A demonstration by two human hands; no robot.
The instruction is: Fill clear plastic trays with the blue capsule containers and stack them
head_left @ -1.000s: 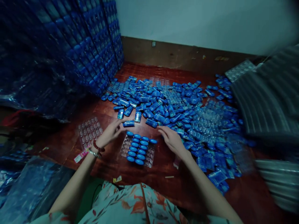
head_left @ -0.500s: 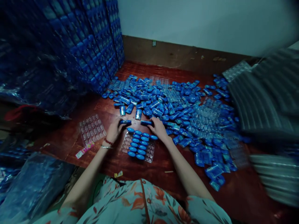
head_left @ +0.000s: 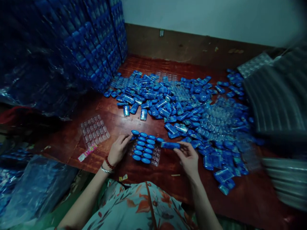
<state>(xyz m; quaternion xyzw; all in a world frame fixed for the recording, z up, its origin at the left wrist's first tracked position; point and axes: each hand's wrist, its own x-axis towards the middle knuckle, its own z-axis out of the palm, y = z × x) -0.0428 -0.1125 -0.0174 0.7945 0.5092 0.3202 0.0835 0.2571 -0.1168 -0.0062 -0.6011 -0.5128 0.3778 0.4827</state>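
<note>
My right hand [head_left: 188,156] pinches a small flat blue pack [head_left: 170,145] by its right end, just right of the clear blister tray [head_left: 156,157]. My left hand [head_left: 118,148], wearing a beaded bracelet and a silver bangle, has its fingers closed on another blue pack [head_left: 133,137] at the tray's upper left corner; most of that pack is hidden. In the tray, several blue packs [head_left: 146,150] stand on edge in two columns, with one more jutting out at each upper side. Bare tray pockets show at the right.
A wide heap of loose blue packs [head_left: 165,103] mixed with clear trays [head_left: 216,118] spreads across the red table [head_left: 96,159]. Another clear tray [head_left: 94,130] lies at left. Wrapped blue stacks [head_left: 96,48] rise behind; stacked trays [head_left: 275,102] stand at right.
Both hands have come back toward me from the heap's near edge, each with a blue pack. My right hand has also swung outward to the right; my left is beside the tray.
</note>
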